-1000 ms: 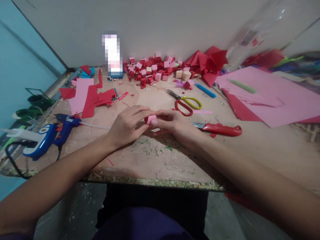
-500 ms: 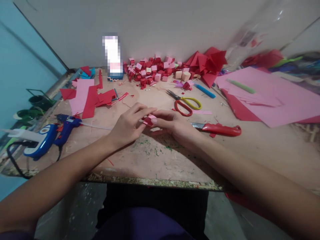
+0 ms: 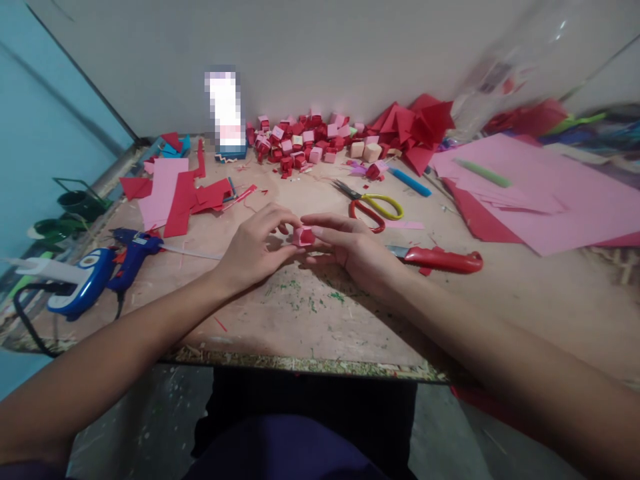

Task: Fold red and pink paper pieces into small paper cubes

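Small pink-and-red cube (image 3: 303,236), apparently paper, held over the counter (image 3: 240,333) between two hands. Left hand (image 3: 263,243): grip nearly closed, thumb and fingertips pinching the cube's left side. Right hand (image 3: 357,250): grip likewise narrow, thumb tip against its right side. Risk, as judged: uneven pressure could crush or skew the cube; slackened fingers could drop it. Red-handled knife (image 3: 443,260) beside right hand; a careless sweep might meet its blade.

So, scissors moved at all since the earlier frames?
No. The scissors keep the same spot and angle against the red-handled knife; both drift slightly left in frame together, likely just the camera.
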The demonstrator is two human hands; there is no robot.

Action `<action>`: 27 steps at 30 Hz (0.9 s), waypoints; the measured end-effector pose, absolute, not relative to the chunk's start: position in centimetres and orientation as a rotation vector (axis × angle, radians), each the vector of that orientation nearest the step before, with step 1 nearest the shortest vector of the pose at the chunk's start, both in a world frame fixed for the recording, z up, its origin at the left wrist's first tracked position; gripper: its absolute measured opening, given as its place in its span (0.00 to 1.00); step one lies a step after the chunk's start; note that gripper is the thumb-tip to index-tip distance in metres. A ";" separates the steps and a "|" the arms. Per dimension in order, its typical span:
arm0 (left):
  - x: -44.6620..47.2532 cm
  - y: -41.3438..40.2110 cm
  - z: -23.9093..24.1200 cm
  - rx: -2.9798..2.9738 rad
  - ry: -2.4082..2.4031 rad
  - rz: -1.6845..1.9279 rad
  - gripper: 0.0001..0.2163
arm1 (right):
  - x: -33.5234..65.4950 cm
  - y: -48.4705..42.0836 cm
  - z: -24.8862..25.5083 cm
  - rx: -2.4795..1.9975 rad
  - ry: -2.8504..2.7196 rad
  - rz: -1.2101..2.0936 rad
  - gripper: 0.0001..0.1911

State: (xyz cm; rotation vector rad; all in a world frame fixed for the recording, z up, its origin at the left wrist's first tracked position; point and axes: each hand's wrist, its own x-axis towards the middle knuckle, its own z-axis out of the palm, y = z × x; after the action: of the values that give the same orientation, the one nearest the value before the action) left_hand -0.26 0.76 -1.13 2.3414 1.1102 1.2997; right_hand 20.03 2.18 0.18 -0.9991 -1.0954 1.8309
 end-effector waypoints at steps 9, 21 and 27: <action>-0.3 0.3 -1.2 2.326 1.228 1.283 0.11 | 20.3 2.0 0.4 -1.061 -1.565 1.474 0.12; -1.0 1.2 -2.0 2.604 1.136 1.296 0.09 | 20.0 1.7 0.1 -0.908 -1.286 1.923 0.09; -1.0 1.1 -1.9 2.608 1.167 1.304 0.09 | 20.0 1.4 0.8 -0.925 -1.293 1.993 0.11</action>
State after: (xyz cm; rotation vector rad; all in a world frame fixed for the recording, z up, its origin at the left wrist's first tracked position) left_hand -0.99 1.14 -1.95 2.6082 1.1666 1.3036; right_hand 20.00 1.45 0.85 -0.9249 -1.2930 1.9929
